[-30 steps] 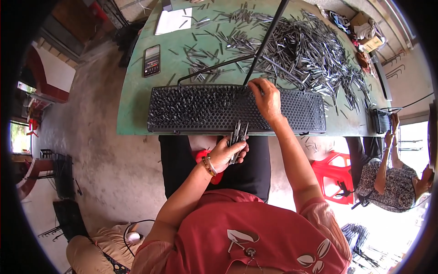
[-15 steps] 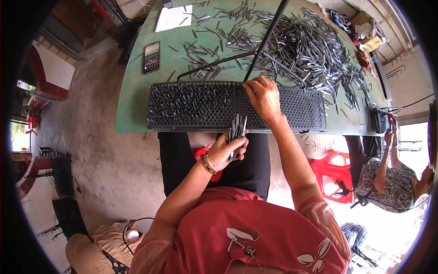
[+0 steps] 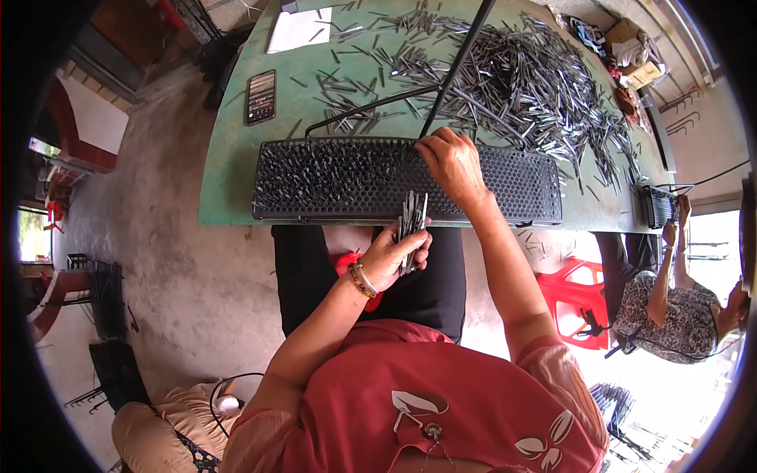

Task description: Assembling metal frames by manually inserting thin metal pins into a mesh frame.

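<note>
A bundle of thin dark metal strips (image 3: 412, 225) stands upright in my left hand (image 3: 388, 260), whose fingers wrap round it below the table's front edge. Before me on the table lies a long black perforated rack (image 3: 512, 185). Strips poke up from many holes in its left part, while the right part shows bare holes. My right hand (image 3: 453, 165) is over the rack's middle, fingertips pinched close to its far edge. Whatever the pinch may hold is hidden by the fingers.
A large heap of loose strips (image 3: 528, 79) covers the green table's (image 3: 229, 173) far right. Black metal rods (image 3: 457, 67) rise behind the rack. A phone (image 3: 261, 98) and white paper (image 3: 298, 31) lie at left. Another person (image 3: 670, 315) works at right beside a red stool (image 3: 572, 296).
My right hand has shifted very slightly away and to the left along the rack's far edge. The left hand keeps its bundle, raised a touch. The phone's screen looks different.
</note>
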The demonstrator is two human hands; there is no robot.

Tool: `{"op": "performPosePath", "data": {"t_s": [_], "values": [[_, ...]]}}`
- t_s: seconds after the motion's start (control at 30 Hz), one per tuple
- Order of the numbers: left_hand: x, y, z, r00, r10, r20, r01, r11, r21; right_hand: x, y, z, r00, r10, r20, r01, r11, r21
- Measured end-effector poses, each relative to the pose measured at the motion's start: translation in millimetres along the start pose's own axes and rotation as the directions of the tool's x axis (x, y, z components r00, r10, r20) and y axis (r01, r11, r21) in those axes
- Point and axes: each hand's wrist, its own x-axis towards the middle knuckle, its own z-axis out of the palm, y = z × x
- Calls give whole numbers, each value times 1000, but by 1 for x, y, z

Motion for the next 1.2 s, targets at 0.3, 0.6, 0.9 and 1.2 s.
{"op": "performPosePath", "data": {"t_s": [0.3, 0.6, 0.9, 1.2], "values": [[3, 21, 15, 982, 179, -53, -184, 974, -135, -12, -10, -25, 957, 289, 29, -266, 832, 488], [17, 50, 40, 890, 440, -120, -455, 839, -297, -95, -75, -30, 781, 310, 542, -430, -362, 827], [25, 38, 42, 809, 546, -218, -585, 782, -213, -93, -110, -28, 680, 672, 295, -434, 44, 900], [11, 32, 35, 888, 426, -175, -422, 905, 57, -92, -62, -55, 802, 519, 298, -467, 233, 853]]}}
